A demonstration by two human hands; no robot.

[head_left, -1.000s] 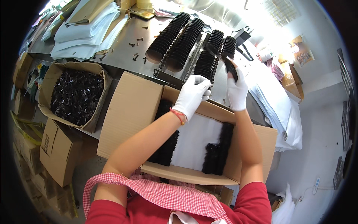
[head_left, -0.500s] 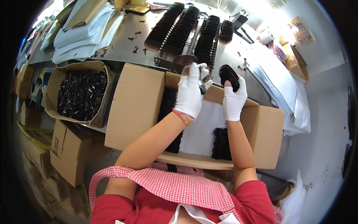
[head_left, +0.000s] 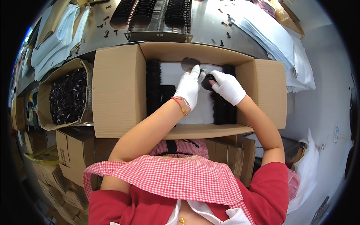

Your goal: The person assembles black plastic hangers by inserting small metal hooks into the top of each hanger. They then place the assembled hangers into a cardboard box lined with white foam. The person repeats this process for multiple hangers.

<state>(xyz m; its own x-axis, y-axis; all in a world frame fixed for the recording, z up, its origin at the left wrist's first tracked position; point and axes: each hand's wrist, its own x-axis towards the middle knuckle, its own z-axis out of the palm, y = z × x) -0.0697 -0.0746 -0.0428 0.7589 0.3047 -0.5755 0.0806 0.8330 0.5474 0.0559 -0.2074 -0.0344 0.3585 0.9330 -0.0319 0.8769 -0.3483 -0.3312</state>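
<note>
My left hand (head_left: 188, 87), in a white glove with bare fingertips, pinches a brown-tinted lens (head_left: 190, 63). Something small and metallic near its fingers is too blurred to name. Close beside it, my right hand (head_left: 229, 88), gloved alike, is closed around a small stack of dark lenses (head_left: 207, 82). Both hands are over an open cardboard box (head_left: 120, 92). Inside, black packed rows line the left side (head_left: 153, 80) and the right side (head_left: 224, 110), with a shorter black row (head_left: 167, 92) next to the left one. White lining (head_left: 197, 112) shows between them.
Beyond the box, a metal rack (head_left: 159, 36) carries rows of dark lenses (head_left: 141, 15). Small dark clips or screws (head_left: 107, 33) lie scattered on the metal table. A smaller carton (head_left: 47, 112) of black pieces stands left. White sheets (head_left: 56, 47) are piled left, others (head_left: 272, 41) right.
Both hands have come back from the rack's near edge to over the box and closer together. The right hand has turned inward with its lens stack. The view has shifted toward the box.
</note>
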